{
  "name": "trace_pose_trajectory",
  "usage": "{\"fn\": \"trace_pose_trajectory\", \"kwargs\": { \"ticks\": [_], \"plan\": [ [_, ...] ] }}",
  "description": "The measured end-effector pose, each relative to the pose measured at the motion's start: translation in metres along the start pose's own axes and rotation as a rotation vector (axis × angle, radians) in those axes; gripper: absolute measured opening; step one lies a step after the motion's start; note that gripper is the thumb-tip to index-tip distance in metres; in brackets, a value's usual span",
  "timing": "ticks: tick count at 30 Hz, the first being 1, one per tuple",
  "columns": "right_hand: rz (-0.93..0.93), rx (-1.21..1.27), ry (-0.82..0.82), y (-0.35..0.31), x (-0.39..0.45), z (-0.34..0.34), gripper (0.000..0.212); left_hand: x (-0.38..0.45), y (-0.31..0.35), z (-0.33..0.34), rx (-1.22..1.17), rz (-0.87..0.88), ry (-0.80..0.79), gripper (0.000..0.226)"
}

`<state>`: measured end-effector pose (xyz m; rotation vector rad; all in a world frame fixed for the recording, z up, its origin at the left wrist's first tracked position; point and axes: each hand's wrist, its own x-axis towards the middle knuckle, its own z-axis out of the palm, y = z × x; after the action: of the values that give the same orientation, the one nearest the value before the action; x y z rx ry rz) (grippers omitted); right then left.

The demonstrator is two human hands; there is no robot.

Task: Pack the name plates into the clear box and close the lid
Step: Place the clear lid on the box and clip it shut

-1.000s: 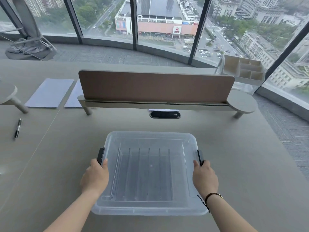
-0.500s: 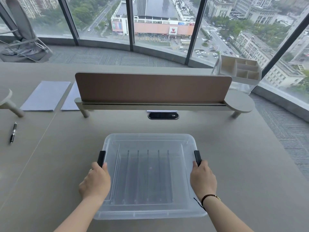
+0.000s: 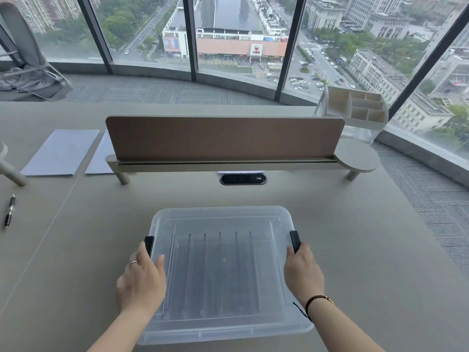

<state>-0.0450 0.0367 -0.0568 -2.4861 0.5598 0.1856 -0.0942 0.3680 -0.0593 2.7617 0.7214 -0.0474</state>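
Note:
A clear plastic box (image 3: 223,217) sits on the grey table in front of me with its clear lid lying on top. Through the lid I see several thin clear name plates (image 3: 219,270) standing in a row inside. Each short side carries a black latch, one on the left (image 3: 149,243) and one on the right (image 3: 295,240). My left hand (image 3: 140,280) grips the left edge, thumb on the lid, fingers touching the left latch. At the right edge, just below the other latch, my right hand (image 3: 303,273) is curled around the rim.
A brown desk divider (image 3: 223,137) on a raised rail crosses the table behind the box, with a black cable port (image 3: 243,179) below it. Paper sheets (image 3: 61,152) and a pen (image 3: 9,210) lie at the left. A white organiser (image 3: 355,107) stands at the far right.
My left hand has slid forward along the box's left edge, with its thumb now spread onto the lid. My right hand has crept slightly towards the right latch. The box has stayed put.

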Motion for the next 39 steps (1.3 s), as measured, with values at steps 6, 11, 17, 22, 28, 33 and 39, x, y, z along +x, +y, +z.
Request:
{"fn": "trace_pose_trajectory", "kwargs": {
  "ticks": [6, 11, 17, 22, 28, 33, 39],
  "plan": [
    [-0.343, -0.238, 0.082, -0.023, -0.006, 0.011, 0.058, 0.008, 0.037, -0.002, 0.073, 0.36, -0.018, 0.073],
    [-0.563, -0.334, -0.134, -0.056, -0.021, 0.032, 0.068, 0.007, 0.056, 0.014, 0.074, 0.523, -0.162, 0.072],
    [-0.594, -0.401, -0.069, -0.055, -0.016, 0.048, 0.067, 0.007, 0.052, 0.022, 0.119, 0.513, -0.128, 0.071],
    [-0.586, -0.446, -0.058, -0.054, -0.014, 0.055, 0.065, 0.009, 0.055, 0.031, 0.184, 0.494, -0.121, 0.076],
    [-0.618, -0.451, -0.067, -0.06, 0.002, 0.058, 0.065, 0.017, 0.059, 0.036, 0.201, 0.452, -0.126, 0.082],
    [-0.627, -0.447, -0.058, -0.061, 0.007, 0.06, 0.064, 0.022, 0.062, 0.036, 0.216, 0.463, -0.143, 0.09],
    [-0.624, -0.445, -0.066, -0.063, 0.007, 0.06, 0.065, 0.023, 0.063, 0.032, 0.238, 0.469, -0.16, 0.094]
  ]
}}
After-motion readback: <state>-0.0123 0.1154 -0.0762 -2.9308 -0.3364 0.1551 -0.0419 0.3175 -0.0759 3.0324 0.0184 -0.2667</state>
